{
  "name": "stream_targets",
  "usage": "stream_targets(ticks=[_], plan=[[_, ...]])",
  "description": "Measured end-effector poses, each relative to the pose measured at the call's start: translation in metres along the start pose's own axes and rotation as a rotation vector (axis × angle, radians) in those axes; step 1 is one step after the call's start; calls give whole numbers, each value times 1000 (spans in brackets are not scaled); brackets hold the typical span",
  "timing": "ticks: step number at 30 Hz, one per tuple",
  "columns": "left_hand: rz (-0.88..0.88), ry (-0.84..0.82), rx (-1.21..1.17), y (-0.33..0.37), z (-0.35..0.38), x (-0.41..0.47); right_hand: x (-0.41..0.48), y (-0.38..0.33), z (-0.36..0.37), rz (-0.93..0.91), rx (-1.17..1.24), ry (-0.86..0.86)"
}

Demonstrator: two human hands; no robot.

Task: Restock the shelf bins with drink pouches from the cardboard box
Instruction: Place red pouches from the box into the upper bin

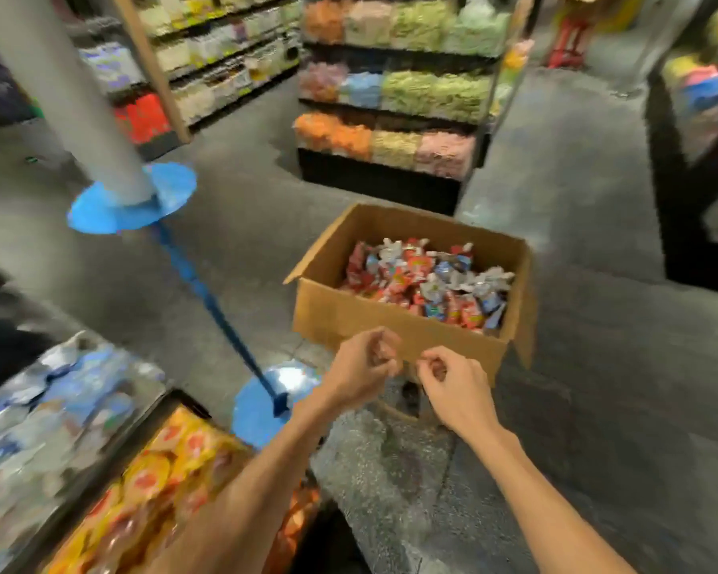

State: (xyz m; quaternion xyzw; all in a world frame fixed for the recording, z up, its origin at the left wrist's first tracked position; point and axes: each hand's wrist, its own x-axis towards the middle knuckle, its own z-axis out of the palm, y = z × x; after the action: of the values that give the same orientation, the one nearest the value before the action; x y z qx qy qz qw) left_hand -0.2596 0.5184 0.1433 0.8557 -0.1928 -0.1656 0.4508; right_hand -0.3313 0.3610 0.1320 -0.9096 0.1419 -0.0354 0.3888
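Head view, grey floor (606,366), cardboard box (349,314), shelves (374,178), left fingers (380,349), right fingers (437,366) curled empty.

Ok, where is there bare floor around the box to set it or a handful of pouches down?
Bare floor right of the cardboard box, out to the dark fixture; also left of it, between box and blue stripe. Crowded: the box is heaped with drink pouches, and both near-left shelf bins are full.

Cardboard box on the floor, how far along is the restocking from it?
Done: the shelf bins at lower left already hold blue-silver and orange pouches. In hand: nothing; the left hand and right hand are curled, empty, in front of the cardboard box. Left: the box holds a heap of red and blue drink pouches.
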Motion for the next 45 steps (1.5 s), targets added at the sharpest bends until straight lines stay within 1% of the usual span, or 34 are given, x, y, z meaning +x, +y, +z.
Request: stream_targets(ticks=[2,4,6,8,10,11,14,18,20,23,25,28,32,34,37,41,43,45], plan=[[-76,-100,31,-4,31,47,29,23,-12,68,-3,5],[-146,-185,49,-17,56,94,60,44,-18,138,-20,-34],[-150,-246,155,-27,72,138,93,68,-17,190,-56,-86],[-149,-257,200,-32,81,179,130,91,-15,233,-116,-125],[-113,-225,302,-49,88,221,168,113,-12,267,-146,-135],[-133,-213,330,-60,90,242,186,124,-10,287,-154,-143],[-259,-231,361,-98,99,307,231,154,1,356,-218,-212],[-448,-352,369,-141,110,359,263,183,17,459,-244,-329],[-529,-396,379,-158,117,375,269,193,26,529,-217,-398],[-583,-450,408,-179,136,399,272,206,32,590,-175,-466],[-606,-458,414,-187,149,411,273,215,33,612,-174,-478],[-623,-445,451,-190,167,418,270,228,32,662,-211,-452],[-696,-432,545,-184,177,416,272,231,32,688,-231,-496],[-704,-438,511,-190,178,419,280,232,35,678,-225,-509],[-659,-483,478,-199,168,422,292,231,44,684,-216,-528],[-614,-477,529,-203,139,421,313,222,63,692,-196,-551],[-559,-481,591,-206,120,422,328,216,74,667,-175,-547],[-510,-420,743,-210,105,423,340,210,78,643,-159,-514]])
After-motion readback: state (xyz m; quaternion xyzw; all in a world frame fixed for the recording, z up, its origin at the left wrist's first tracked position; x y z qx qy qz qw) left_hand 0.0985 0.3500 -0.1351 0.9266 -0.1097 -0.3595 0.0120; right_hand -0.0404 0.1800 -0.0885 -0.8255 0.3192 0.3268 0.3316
